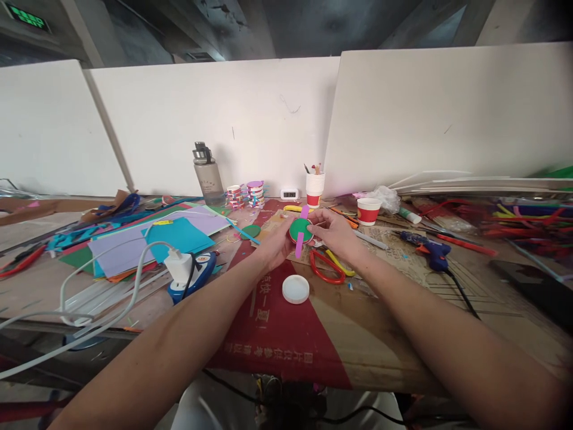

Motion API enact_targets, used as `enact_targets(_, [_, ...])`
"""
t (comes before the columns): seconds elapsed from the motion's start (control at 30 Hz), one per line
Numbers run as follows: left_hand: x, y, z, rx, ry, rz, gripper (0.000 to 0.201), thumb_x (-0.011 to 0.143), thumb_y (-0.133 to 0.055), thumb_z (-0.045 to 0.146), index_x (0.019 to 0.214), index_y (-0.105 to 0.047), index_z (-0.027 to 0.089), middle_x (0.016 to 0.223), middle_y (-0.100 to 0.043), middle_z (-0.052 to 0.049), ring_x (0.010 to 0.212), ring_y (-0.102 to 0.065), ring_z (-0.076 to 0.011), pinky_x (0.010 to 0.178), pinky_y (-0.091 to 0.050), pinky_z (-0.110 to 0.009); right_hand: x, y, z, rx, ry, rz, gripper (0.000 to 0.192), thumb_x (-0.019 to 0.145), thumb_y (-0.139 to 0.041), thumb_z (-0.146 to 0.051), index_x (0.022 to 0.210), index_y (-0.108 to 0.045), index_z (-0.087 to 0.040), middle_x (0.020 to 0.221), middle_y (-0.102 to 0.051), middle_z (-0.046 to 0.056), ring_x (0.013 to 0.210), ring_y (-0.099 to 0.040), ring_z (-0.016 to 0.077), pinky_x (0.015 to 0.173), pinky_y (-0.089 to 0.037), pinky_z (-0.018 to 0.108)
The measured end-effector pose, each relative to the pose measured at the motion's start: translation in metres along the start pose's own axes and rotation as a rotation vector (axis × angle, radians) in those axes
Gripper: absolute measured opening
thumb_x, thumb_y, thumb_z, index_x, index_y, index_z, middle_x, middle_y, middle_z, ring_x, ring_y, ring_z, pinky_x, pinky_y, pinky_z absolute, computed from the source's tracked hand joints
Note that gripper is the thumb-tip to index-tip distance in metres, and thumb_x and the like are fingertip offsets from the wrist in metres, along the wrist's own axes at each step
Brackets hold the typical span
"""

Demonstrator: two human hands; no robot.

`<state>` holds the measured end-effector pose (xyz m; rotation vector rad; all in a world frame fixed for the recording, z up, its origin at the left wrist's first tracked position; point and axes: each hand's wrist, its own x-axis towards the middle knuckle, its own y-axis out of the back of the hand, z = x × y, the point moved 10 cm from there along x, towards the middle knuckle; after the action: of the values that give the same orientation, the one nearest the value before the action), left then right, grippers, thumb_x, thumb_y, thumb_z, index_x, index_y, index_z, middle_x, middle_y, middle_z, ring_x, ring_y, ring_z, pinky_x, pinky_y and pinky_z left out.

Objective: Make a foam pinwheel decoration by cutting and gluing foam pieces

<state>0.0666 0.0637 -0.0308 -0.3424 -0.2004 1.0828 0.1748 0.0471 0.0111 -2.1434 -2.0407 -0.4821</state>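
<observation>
Between my two hands is a small round piece with a green paper disc (pixel 301 229) on top. A purple paper strip (pixel 299 245) hangs from its near side, and another bit of purple shows at its far side. My left hand (pixel 277 242) grips the piece from the left, fingers partly hidden behind it. The fingers of my right hand (pixel 329 229) pinch its right edge. Just below lies a shallow white round lid (pixel 296 289). Red-handled scissors (pixel 326 270) and a yellow-handled pair (pixel 340 263) rest near my right wrist. A loose green disc (pixel 250 232) lies to the left.
On the left are coloured paper sheets (pixel 179 239) and a blue power strip (pixel 197 276) with a white cable. Behind stand a bottle (pixel 209 176), a stack of paper cups (pixel 315 190) and a small clock (pixel 289 194). A glue gun (pixel 430 249) and a paper cup (pixel 367 211) are at right.
</observation>
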Motion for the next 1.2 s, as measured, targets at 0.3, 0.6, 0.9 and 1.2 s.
enact_targets(0.3, [-0.003,0.0,0.01,0.043,-0.122,0.02,0.045,0.078,-0.07,0.06,0.097,-0.069,0.02,0.082,-0.07,-0.005,0.065,-0.064,-0.0165,0.054,-0.046,-0.026,-0.002,-0.001,-0.006,-0.099,0.035,-0.02,0.013,0.072,-0.065,-0.022,0.085,-0.065,-0.022,0.076,-0.067,0.0,0.062,-0.06,0.0136,0.057,-0.053,0.028])
enact_targets(0.6, [-0.003,-0.004,0.015,0.063,-0.184,-0.028,0.038,0.08,-0.069,0.057,0.09,-0.067,0.02,0.084,-0.067,-0.003,0.071,-0.06,-0.0148,0.056,-0.043,-0.024,-0.002,0.003,-0.016,-0.094,0.174,0.033,0.014,0.071,-0.065,-0.025,0.084,-0.063,-0.021,0.081,-0.065,0.0,0.072,-0.059,0.0152,0.064,-0.051,0.029])
enact_targets(0.9, [-0.003,-0.004,0.019,0.052,-0.231,-0.055,0.027,0.087,-0.064,0.047,0.094,-0.068,0.021,0.091,-0.067,-0.004,0.077,-0.059,-0.0156,0.057,-0.042,-0.023,-0.008,0.006,-0.03,-0.117,0.268,0.075,0.017,0.072,-0.064,-0.025,0.088,-0.062,-0.02,0.085,-0.062,0.001,0.075,-0.058,0.0154,0.069,-0.048,0.03])
enact_targets(1.2, [-0.005,-0.002,0.015,0.019,-0.147,-0.008,0.036,0.094,-0.053,0.051,0.094,-0.071,0.02,0.088,-0.069,-0.006,0.071,-0.059,-0.0153,0.056,-0.043,-0.024,-0.008,0.004,-0.027,-0.155,0.25,0.084,0.015,0.073,-0.063,-0.027,0.087,-0.062,-0.021,0.087,-0.062,0.001,0.073,-0.056,0.0151,0.063,-0.05,0.029])
